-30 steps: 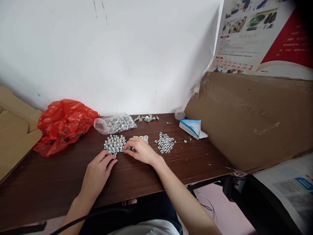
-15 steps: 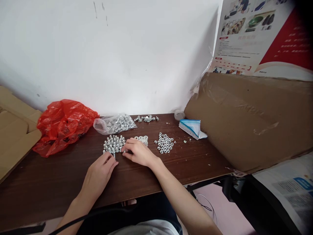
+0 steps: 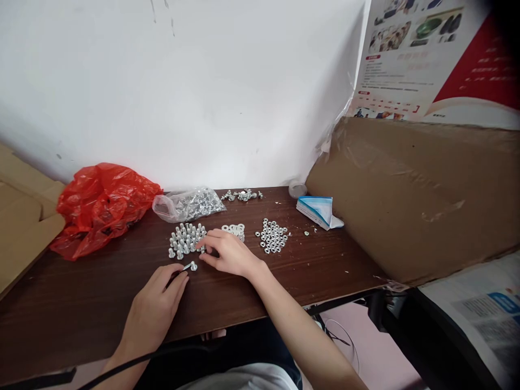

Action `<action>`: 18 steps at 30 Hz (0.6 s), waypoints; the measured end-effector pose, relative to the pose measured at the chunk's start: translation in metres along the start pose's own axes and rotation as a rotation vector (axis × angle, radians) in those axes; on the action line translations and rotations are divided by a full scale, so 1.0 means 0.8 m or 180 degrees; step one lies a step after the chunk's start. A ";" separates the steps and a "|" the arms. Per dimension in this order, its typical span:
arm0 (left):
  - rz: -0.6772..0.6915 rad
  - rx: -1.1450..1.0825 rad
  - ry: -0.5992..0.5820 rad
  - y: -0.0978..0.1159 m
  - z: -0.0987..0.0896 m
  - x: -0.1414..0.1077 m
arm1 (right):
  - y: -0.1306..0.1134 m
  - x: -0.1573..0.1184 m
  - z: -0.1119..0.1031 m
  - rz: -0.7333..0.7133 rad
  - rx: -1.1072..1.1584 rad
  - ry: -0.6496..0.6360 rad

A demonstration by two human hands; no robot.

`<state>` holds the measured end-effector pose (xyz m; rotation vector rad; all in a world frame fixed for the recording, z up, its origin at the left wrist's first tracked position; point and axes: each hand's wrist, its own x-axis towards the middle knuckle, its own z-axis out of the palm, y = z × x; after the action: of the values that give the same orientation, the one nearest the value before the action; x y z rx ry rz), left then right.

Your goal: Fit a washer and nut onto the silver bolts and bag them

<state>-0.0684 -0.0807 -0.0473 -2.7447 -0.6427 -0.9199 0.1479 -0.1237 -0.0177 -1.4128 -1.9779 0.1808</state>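
Between its fingertips, my left hand pinches a silver bolt, whose head points right, low over the dark brown table. My right hand reaches to the right edge of a group of upright bolts, thumb and fingers around a small metal piece there, partly hidden by the fingers. Just behind this hand lie flat washers, partly covered by it. A cluster of hex nuts is spread to the right.
Along the wall are a red plastic bag, a clear bag of hardware, loose screws and a round clear container. A blue-white packet lies by the large cardboard. More cardboard stands at left.
My left hand has drawn back toward the lower left, away from the bolt group, with the bolt now tilted and its head visible. My right hand has shifted slightly left.
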 end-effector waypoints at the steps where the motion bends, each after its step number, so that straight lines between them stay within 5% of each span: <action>1: 0.0002 -0.0012 -0.0005 -0.001 0.000 -0.001 | -0.002 0.000 0.000 -0.0064 -0.0021 0.0013; 9: -0.0254 -0.0197 0.0045 -0.009 -0.001 0.005 | -0.010 0.005 0.012 -0.0663 -0.0155 -0.0008; 18: -0.0242 -0.0348 -0.0025 -0.024 0.003 0.013 | -0.008 0.006 0.017 -0.0433 -0.0428 0.0006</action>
<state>-0.0683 -0.0592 -0.0421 -2.8386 -0.7233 -0.9893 0.1338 -0.1187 -0.0224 -1.3538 -2.1094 -0.0153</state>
